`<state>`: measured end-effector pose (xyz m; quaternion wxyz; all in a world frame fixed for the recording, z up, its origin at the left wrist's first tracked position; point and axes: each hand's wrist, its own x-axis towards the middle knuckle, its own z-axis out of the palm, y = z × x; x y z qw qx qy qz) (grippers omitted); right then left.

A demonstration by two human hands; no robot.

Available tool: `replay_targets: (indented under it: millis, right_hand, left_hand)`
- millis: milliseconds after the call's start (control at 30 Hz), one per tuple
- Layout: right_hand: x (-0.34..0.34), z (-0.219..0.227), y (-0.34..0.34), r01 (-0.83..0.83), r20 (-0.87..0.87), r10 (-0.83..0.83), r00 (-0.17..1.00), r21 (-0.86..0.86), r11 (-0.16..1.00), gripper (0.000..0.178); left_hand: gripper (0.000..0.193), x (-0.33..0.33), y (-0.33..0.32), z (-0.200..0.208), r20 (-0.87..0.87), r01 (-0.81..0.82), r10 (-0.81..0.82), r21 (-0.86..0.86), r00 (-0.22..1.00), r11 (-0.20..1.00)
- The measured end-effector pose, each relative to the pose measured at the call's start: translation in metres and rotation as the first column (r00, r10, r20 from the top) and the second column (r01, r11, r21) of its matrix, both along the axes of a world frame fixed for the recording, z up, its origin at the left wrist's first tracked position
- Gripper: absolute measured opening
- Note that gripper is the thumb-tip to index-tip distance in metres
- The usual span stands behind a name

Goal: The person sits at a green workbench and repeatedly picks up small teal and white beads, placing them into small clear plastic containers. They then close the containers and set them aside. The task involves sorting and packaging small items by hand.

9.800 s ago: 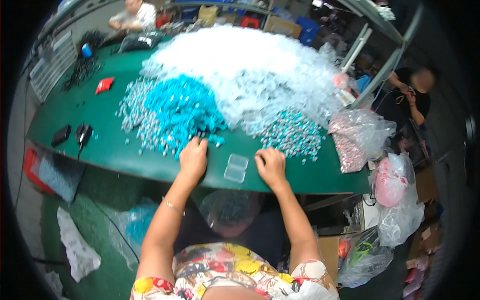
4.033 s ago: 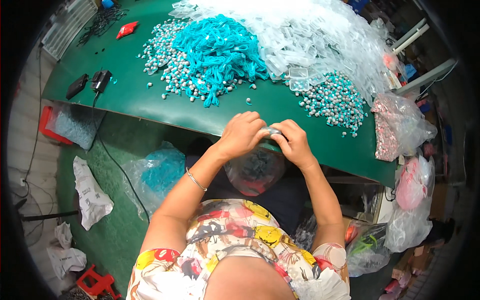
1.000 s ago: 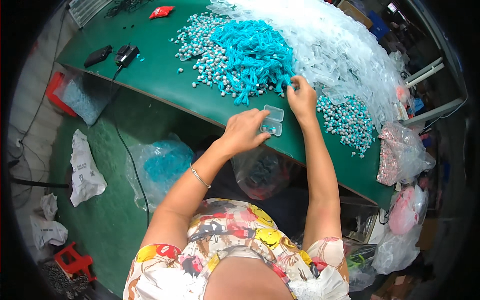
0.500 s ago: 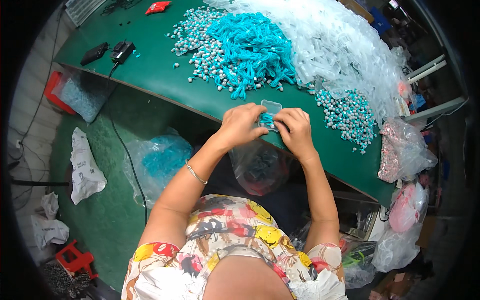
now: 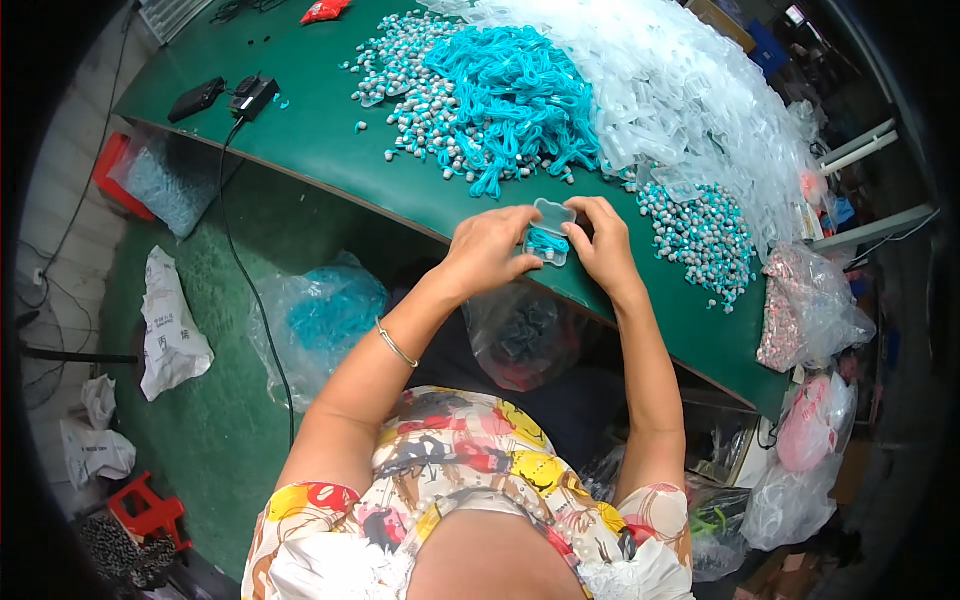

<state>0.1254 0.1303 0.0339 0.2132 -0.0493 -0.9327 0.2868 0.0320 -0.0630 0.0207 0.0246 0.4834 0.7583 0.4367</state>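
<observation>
At the near edge of the green table, my left hand [image 5: 492, 247] grips a small clear plastic case [image 5: 546, 259] by its left side. The case's lid [image 5: 553, 218] stands up, hinged at the far side. Inside lies a coiled teal cord [image 5: 545, 242] with small pale pieces at the near end. My right hand [image 5: 606, 246] is at the case's right side, thumb and fingers apart around the lid's edge. Beyond my hands rises a heap of bundled teal cords [image 5: 515, 95], with small grey-and-teal plugs [image 5: 418, 120] scattered to its left.
A large pile of clear cases [image 5: 680, 90] covers the far right of the table [image 5: 330, 165]. More plugs [image 5: 700, 235] lie right of my hands. A black adapter [image 5: 252, 97] trails a cable over the left edge. Filled plastic bags [image 5: 812, 300] stand at the right end.
My right fingers have left the case's inside and moved to the right side of its lid. The teal cord now shows coiled in the case.
</observation>
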Motion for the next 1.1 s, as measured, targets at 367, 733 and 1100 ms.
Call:
replay_targets:
  millis: [367,733,1100]
  right_hand:
    - [0.035,0.008,-0.026,-0.19,-0.174,0.217,0.961,0.156,0.969,0.031]
    - [0.035,0.001,-0.036,-0.107,-0.18,0.151,0.972,0.236,0.966,0.041]
    - [0.027,-0.01,-0.025,-0.113,-0.142,0.115,0.983,0.019,0.993,0.04]
  left_hand:
    - [0.064,0.003,-0.001,-0.006,-0.081,-0.014,0.019,0.059,0.997,0.998]
    - [0.043,0.002,-0.004,-0.004,-0.132,0.018,-0.006,0.09,0.991,0.996]
    - [0.042,0.009,0.0,-0.007,0.017,-0.172,0.171,0.092,0.985,0.981]
